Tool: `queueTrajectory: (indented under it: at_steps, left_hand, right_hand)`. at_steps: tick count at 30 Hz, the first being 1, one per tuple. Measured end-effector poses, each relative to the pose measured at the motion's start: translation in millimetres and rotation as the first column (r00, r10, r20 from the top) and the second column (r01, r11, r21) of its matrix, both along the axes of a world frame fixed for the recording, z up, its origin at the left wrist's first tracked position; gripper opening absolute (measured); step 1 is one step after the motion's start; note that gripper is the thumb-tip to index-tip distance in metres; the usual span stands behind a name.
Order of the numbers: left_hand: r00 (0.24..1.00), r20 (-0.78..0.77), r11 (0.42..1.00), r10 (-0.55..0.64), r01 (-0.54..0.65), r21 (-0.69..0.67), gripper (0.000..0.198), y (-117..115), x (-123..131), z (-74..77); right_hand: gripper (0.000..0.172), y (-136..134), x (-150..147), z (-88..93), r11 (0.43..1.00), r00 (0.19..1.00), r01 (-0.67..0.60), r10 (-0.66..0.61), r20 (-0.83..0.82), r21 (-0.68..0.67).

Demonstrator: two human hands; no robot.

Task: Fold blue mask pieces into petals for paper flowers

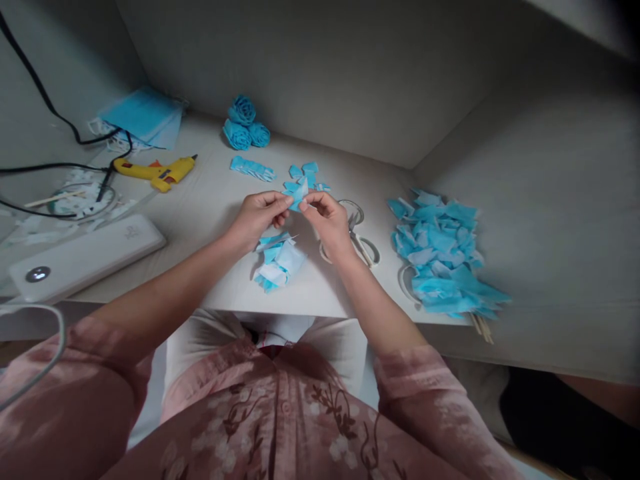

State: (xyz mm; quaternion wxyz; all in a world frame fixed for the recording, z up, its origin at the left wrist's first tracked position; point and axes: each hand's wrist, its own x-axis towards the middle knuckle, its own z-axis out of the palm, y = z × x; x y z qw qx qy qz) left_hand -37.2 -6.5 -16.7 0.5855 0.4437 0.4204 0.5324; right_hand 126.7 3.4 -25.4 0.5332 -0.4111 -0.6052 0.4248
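Observation:
My left hand [257,217] and my right hand [327,220] meet over the middle of the white table [200,207], both pinching one small blue fabric piece [299,195] between thumb and fingers. Just below the hands lies a small heap of blue and white fabric pieces [277,261]. A few more blue scraps [305,175] lie just beyond the held piece. Scissors [361,237] rest on the table under and beside my right wrist.
A large pile of blue fabric pieces [443,253] lies at the right, with wooden sticks [483,327] under it. Three blue fabric roses [245,123] stand at the back. A yellow glue gun [157,171], stacked blue masks [143,117], black cables and a white flat device [85,257] occupy the left.

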Motion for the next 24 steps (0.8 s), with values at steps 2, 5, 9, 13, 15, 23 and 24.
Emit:
queueTrajectory:
  at_steps: [2,5,9,13,15,23,24]
  left_hand:
    - [1.0,0.0,1.0,-0.002,0.002,0.007,0.026,-0.2,0.0,0.2]
    - [1.0,0.003,1.0,-0.002,0.002,0.008,0.027,-0.9,0.3,1.6]
    - [1.0,0.005,1.0,0.001,-0.001,-0.005,0.026,-1.7,0.9,3.5]
    - [1.0,-0.01,1.0,-0.003,0.003,-0.014,0.028,-1.4,0.8,2.2]
    - [1.0,-0.007,1.0,-0.016,0.016,-0.009,0.03,-1.4,0.9,1.7]
    - [0.995,0.018,0.995,-0.097,0.097,-0.011,0.037,-2.9,1.7,2.3]
    - [0.994,0.005,0.994,-0.111,0.111,-0.01,0.034,-2.4,1.4,1.0]
  right_hand:
    - [0.037,-0.8,-0.2,1.5,0.999,1.0,-0.016,0.015,-0.026,-0.032]
    - [0.038,-1.5,-0.6,2.0,0.998,0.997,-0.038,0.035,-0.068,-0.056]
    - [0.042,-1.2,-1.2,0.8,0.997,0.993,-0.034,0.026,-0.114,-0.076]
    - [0.05,-1.0,-0.7,0.4,0.994,0.994,-0.048,0.038,-0.105,-0.093]
    - [0.053,-0.3,0.3,0.2,0.994,0.994,-0.069,0.061,-0.09,-0.089]
    - [0.065,5.8,5.7,-5.5,0.999,0.999,-0.037,0.037,0.026,0.004]
    - [0.067,6.0,6.0,-5.9,0.999,0.998,-0.039,0.038,0.041,0.013]
